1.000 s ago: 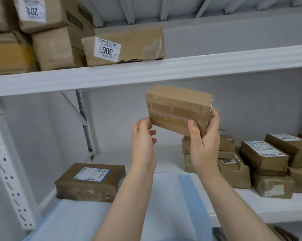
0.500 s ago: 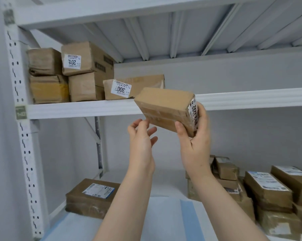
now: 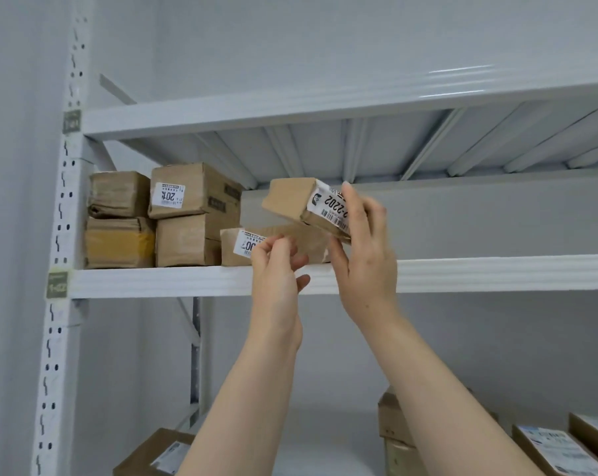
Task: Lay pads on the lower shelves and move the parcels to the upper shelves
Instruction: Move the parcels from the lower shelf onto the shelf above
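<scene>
Right grip [image 3: 366, 262] clasps tilted parcel [image 3: 287, 204] over flat parcel [image 3: 311, 240] on upper shelf [image 3: 497, 274]; left grip [image 3: 277, 280] loose, holding nothing.

Held parcel label [image 3: 330, 207]: "2202", plus barcode.
Top box label [image 3: 168, 196]: "20", remainder unclear.
Flat parcel label [image 3: 246, 243]: "00", partly hidden.
Upright tag [image 3: 57, 286]: "1-02".
</scene>
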